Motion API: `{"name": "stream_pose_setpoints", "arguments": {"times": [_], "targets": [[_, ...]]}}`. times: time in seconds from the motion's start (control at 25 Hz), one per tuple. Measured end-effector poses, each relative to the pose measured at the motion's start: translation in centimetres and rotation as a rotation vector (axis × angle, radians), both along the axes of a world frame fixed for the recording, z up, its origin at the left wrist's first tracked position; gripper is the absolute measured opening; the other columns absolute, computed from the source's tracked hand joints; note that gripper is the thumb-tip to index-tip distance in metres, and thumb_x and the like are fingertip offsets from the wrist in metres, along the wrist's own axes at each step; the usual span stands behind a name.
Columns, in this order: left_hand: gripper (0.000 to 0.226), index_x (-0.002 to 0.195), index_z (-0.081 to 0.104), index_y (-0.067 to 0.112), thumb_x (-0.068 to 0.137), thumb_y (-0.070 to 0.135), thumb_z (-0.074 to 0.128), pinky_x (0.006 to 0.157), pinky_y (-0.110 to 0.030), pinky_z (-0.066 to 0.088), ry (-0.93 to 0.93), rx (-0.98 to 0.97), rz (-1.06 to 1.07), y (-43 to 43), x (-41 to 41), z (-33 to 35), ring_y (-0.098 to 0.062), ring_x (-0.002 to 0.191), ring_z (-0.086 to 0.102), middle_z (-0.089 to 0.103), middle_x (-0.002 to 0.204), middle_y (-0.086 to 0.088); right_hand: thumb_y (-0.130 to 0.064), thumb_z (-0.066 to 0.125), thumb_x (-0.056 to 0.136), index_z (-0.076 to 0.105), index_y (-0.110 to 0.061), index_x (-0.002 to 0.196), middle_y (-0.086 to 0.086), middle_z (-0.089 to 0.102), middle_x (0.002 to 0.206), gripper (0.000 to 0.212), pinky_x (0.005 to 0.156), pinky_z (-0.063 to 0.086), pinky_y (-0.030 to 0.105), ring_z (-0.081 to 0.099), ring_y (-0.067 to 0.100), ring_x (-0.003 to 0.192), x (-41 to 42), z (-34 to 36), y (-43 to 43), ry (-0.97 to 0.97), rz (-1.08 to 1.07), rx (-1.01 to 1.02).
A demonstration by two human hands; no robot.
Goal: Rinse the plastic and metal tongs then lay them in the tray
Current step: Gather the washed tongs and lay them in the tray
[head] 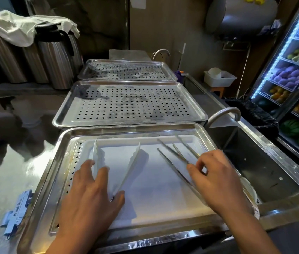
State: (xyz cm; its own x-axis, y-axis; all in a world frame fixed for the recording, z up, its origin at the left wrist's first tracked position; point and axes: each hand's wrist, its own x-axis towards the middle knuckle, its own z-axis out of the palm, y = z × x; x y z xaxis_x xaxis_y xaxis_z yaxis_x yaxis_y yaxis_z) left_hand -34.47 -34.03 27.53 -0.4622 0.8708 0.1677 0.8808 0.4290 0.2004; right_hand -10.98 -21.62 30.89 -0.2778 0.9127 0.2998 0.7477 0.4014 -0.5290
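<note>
Two sets of tongs already lay inside the nearest tray (126, 128) in the head view, on a white liner (163, 184) that covered its floor. The white plastic tongs (133, 162) sat on the left half, arms splayed apart and tips pointing away from the person. The metal tongs (170, 153) lay on the right half, and four thin serrated arms showed there, so it looked like two pairs crossing each other.

The left hand (90, 195) rested over the hinge end of the plastic tongs with its fingers spread and nearly straight, touching rather than gripping. The right hand (216, 180) hovered over the near end of the metal tongs with its fingers loosely curled. Whether thumb and forefinger pinched an arm could not be told, since the hand hid the contact.

The sink (266, 162) stood just right of the tray with its faucet (224, 112) showing no running water. Two perforated trays (130, 103) sat beyond.

By this layout, rinsing seemed finished and the laying down nearly so. Only letting go, and perhaps straightening the metal tongs, appeared to remain.
</note>
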Motion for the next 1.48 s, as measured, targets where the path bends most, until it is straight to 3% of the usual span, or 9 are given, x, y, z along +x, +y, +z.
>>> {"name": "stream_pose_setpoints", "arguments": {"times": [0.12, 0.24, 0.44, 0.56, 0.8, 0.96, 1.2, 1.32, 1.48], "targets": [[0.059, 0.132, 0.065, 0.033, 0.074, 0.045, 0.064, 0.093, -0.054, 0.051, 0.076, -0.043, -0.295, 0.2, -0.9, 0.0, -0.034, 0.133, 0.055, 0.058, 0.144, -0.01, -0.048, 0.054, 0.092, 0.049, -0.029, 0.08, -0.009, 0.043, 0.091, 0.022, 0.059, 0.038, 0.033, 0.051, 0.013, 0.068, -1.1, 0.5, -2.2, -0.074, 0.039, -0.027], [0.055, 0.145, 0.046, 0.044, 0.091, 0.051, 0.049, 0.099, -0.043, 0.045, 0.054, -0.164, -0.326, 0.4, -1.4, -0.1, -0.024, 0.129, 0.055, 0.052, 0.144, 0.003, -0.048, 0.046, 0.097, 0.045, -0.033, 0.1, -0.007, 0.039, 0.102, 0.016, 0.065, 0.038, 0.033, 0.059, 0.02, 0.084, -3.5, -0.9, -4.3, -0.281, 0.066, -0.026], [0.056, 0.132, 0.065, 0.027, 0.081, 0.047, 0.055, 0.073, -0.043, 0.056, 0.148, -0.154, -0.328, 0.0, -1.5, -0.5, -0.033, 0.095, 0.065, 0.067, 0.108, -0.006, -0.051, 0.044, 0.09, 0.026, -0.023, 0.149, 0.003, 0.046, 0.134, 0.067, 0.086, 0.047, 0.038, 0.051, 0.026, 0.12, -6.2, -2.6, -4.6, -0.44, 0.104, -0.083], [0.064, 0.132, 0.066, 0.028, 0.081, 0.055, 0.04, 0.074, -0.047, 0.056, 0.131, -0.101, -0.31, -0.3, -1.4, -0.2, -0.035, 0.101, 0.065, 0.067, 0.112, -0.008, -0.053, 0.047, 0.084, 0.041, -0.022, 0.139, 0.004, 0.057, 0.128, 0.063, 0.083, 0.047, 0.038, 0.057, 0.03, 0.115, -7.1, -2.1, -3.5, -0.391, 0.13, -0.145], [0.057, 0.128, 0.068, 0.026, 0.079, 0.049, 0.051, 0.087, -0.051, 0.056, -0.045, 0.019, -0.254, -1.4, -2.0, -0.4, -0.036, 0.119, 0.058, 0.065, 0.124, -0.008, -0.062, 0.039, 0.079, 0.053, -0.028, 0.11, -0.001, 0.066, 0.103, 0.048, 0.071, 0.046, 0.038, 0.063, 0.03, 0.094, -8.0, -2.4, -3.2, -0.337, 0.18, -0.177], [0.053, 0.124, 0.071, 0.026, 0.073, 0.039, 0.065, 0.079, -0.048, 0.057, -0.009, -0.009, -0.283, -1.3, -1.9, -0.4, -0.036, 0.111, 0.063, 0.068, 0.114, -0.009, -0.061, 0.036, 0.082, 0.047, -0.027, 0.096, 0.0, 0.066, 0.095, 0.039, 0.066, 0.037, 0.037, 0.062, 0.032, 0.09, -7.2, -3.4, -2.9, -0.352, 0.139, -0.221], [0.056, 0.129, 0.068, 0.029, 0.075, 0.044, 0.06, 0.08, -0.045, 0.054, -0.008, -0.009, -0.264, -1.1, -1.5, -0.4, -0.033, 0.115, 0.059, 0.067, 0.116, -0.004, -0.07, 0.043, 0.079, 0.049, -0.023, 0.109, 0.003, 0.071, 0.102, 0.056, 0.064, 0.035, 0.037, 0.066, 0.033, 0.096, -6.1, -3.8, -1.9, -0.446, 0.111, -0.118], [0.052, 0.122, 0.073, 0.024, 0.075, 0.043, 0.059, 0.077, -0.047, 0.057, 0.006, 0.059, -0.281, -1.3, -1.5, -0.8, -0.035, 0.109, 0.063, 0.068, 0.112, -0.007, -0.082, 0.044, 0.074, 0.056, -0.026, 0.114, 0.003, 0.071, 0.105, 0.069, 0.068, 0.04, 0.035, 0.066, 0.03, 0.098, -5.7, -3.3, -1.8, -0.372, 0.107, -0.14], [0.043, 0.114, 0.075, 0.025, 0.076, 0.036, 0.06, 0.078, -0.043, 0.054, -0.124, 0.193, -0.284, -1.7, -2.1, -1.5, -0.024, 0.103, 0.058, 0.064, 0.103, 0.004, -0.07, 0.054, 0.082, 0.057, -0.029, 0.128, 0.0, 0.063, 0.111, 0.061, 0.076, 0.049, 0.035, 0.065, 0.028, 0.1, -1.2, -2.0, 0.3, -0.226, -0.09, -0.006]]}}
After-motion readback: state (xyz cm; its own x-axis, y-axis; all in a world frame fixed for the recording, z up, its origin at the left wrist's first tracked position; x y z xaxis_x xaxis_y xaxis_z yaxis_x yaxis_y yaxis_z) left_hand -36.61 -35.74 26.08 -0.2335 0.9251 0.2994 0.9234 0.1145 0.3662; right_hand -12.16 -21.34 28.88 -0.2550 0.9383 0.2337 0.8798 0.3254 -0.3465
